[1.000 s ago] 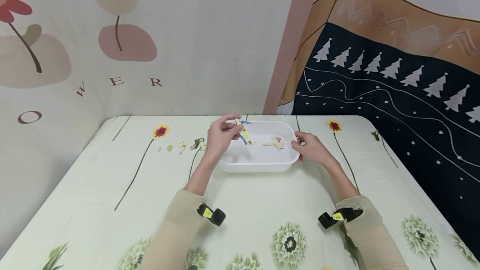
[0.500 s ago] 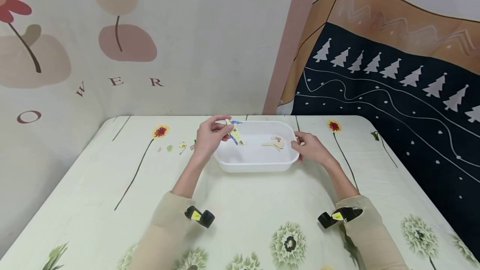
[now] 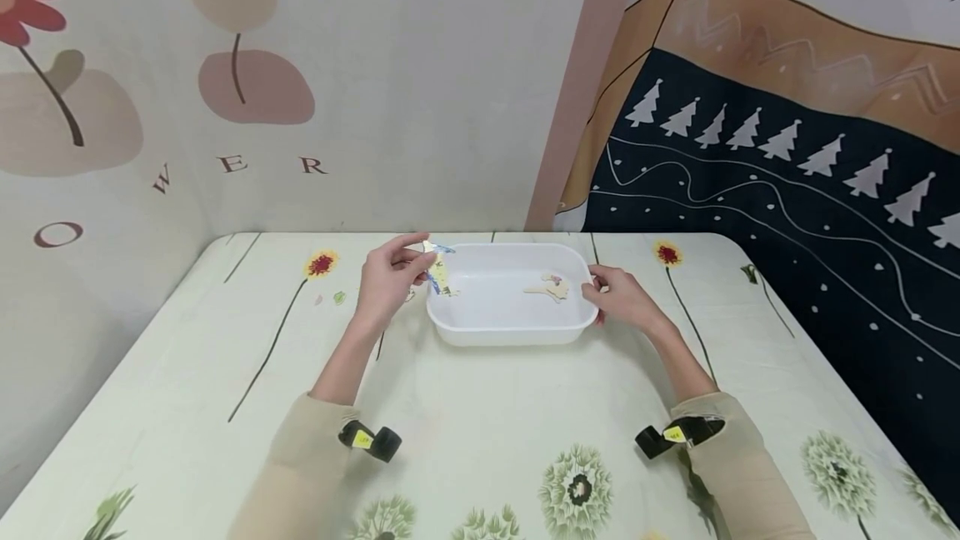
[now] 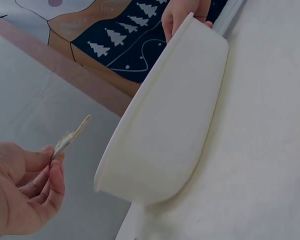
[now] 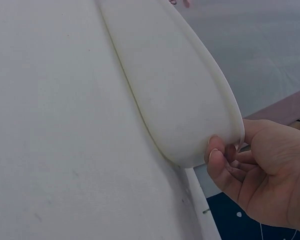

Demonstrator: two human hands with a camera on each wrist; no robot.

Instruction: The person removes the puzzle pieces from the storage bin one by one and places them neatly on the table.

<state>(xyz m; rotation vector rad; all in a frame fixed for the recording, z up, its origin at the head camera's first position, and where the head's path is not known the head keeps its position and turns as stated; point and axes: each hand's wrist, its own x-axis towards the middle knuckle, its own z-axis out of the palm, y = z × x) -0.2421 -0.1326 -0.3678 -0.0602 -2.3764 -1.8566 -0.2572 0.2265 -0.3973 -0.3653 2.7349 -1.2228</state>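
My left hand (image 3: 388,282) pinches a thin, flat yellow-and-blue cut-out piece (image 3: 438,273) between thumb and fingers, by the left end of a white plastic basin (image 3: 510,337). Seen edge-on in the left wrist view, the cut-out piece (image 4: 72,137) is held clear of the basin (image 4: 160,115). At the basin's other end my right hand (image 3: 624,298) grips the rim, and the right wrist view shows its curled fingers (image 5: 217,162) against the outer wall. Inside, toward the right, lies a flat tan cut-out (image 3: 551,288) with a pinkish patch.
The basin stands near the back of a table with a flower-patterned cloth (image 3: 510,407). Small coloured spots (image 3: 339,297) lie left of my left hand; whether they are printed or loose I cannot tell. Patterned hangings (image 3: 420,107) rise behind the table.
My left hand has moved left with the cut-out piece, from over the basin's inside to its left rim. My right hand, the basin and the tan cut-out have stayed put.
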